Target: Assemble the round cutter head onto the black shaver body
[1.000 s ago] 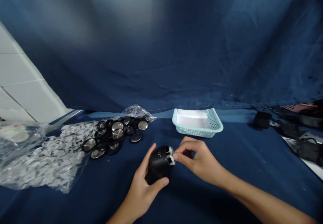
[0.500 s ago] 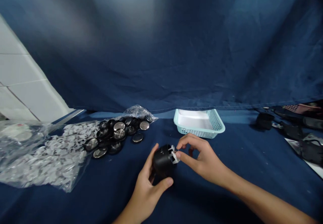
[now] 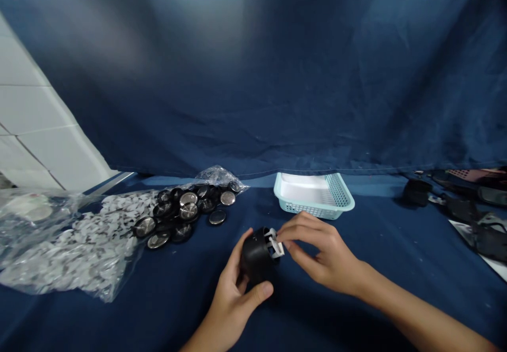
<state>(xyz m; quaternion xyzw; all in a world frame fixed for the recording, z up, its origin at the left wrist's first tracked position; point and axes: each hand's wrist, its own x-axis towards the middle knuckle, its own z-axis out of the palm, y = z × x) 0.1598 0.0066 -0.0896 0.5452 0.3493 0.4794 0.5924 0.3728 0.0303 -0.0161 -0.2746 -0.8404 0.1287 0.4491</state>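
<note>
Right hand (image 3: 327, 254): thumb edged outward; fingers touch white clip (image 3: 279, 250), pinch unclear.
Black housing (image 3: 254, 257): clasped in left hand (image 3: 231, 305); likely light, rigid; hold sides, behind clip.

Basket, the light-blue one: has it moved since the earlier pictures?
No. The basket keeps its spacing from the lone disc by the pile; only the view shifted slightly.

1 view is given (worn on the head), faced forward and down at the hands (image 3: 233, 299) from near above.
</note>
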